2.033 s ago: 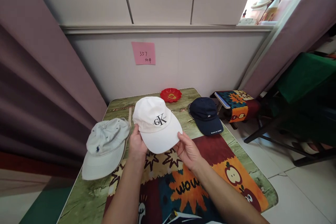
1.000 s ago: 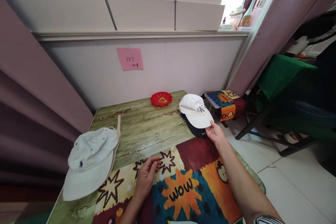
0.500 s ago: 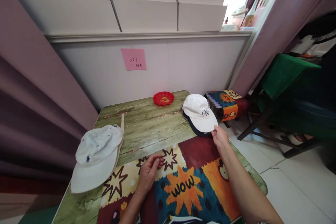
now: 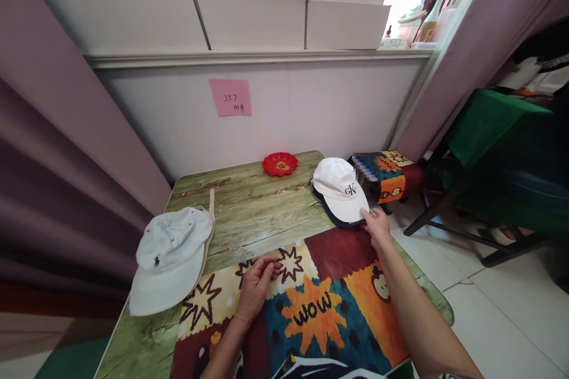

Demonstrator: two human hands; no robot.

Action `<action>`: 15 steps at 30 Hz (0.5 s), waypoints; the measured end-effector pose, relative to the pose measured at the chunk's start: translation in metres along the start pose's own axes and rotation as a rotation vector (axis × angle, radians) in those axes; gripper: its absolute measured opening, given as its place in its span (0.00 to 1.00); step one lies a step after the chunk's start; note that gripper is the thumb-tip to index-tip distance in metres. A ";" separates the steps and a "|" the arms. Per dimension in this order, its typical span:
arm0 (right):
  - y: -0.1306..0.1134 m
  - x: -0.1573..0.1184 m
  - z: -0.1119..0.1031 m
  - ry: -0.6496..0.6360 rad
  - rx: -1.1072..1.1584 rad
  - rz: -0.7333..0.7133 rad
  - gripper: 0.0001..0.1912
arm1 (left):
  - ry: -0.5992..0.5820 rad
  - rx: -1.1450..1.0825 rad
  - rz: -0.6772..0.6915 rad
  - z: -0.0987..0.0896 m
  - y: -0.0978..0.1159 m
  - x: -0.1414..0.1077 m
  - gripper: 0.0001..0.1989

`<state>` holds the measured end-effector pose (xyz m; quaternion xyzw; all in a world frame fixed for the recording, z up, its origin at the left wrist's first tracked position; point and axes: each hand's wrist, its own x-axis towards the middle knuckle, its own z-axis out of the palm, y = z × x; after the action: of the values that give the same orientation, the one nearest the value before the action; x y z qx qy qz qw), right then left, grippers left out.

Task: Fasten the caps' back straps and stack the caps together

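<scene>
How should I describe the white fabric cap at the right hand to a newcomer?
Find the green wood-patterned table, then its right edge. There, a white fabric cap covers most of a navy-blue cap; black letters on white set it apart.

A hand could pass across the bare stretch of wooden table (image 4: 253, 207) between the pale cap (image 4: 171, 249) and the white cap (image 4: 334, 180). The red dish (image 4: 280, 164) obstructs part of the far side, the left hand (image 4: 258, 284) the near approach, and the right hand (image 4: 376, 225) the white cap's brim.
</scene>
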<state>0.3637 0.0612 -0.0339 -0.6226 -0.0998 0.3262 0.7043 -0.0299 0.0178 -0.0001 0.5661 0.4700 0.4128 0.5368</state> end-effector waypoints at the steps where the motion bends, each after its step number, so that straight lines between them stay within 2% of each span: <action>1: 0.001 0.001 0.002 0.002 -0.029 -0.022 0.38 | 0.001 0.001 0.006 0.000 -0.001 0.000 0.13; 6: 0.003 0.001 0.007 0.046 -0.211 -0.152 0.30 | -0.004 -0.023 0.016 0.000 -0.006 0.002 0.15; 9: 0.007 -0.004 0.006 0.061 -0.309 -0.223 0.30 | -0.009 -0.049 0.030 0.001 -0.010 0.003 0.14; 13: 0.009 -0.016 0.004 0.080 -0.438 -0.314 0.36 | -0.008 -0.059 0.051 0.004 -0.013 0.001 0.14; 15: 0.009 -0.021 0.004 0.080 -0.496 -0.360 0.44 | -0.001 -0.058 0.054 0.005 -0.014 0.000 0.14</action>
<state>0.3424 0.0522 -0.0359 -0.7601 -0.2571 0.1373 0.5807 -0.0265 0.0162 -0.0147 0.5630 0.4423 0.4404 0.5417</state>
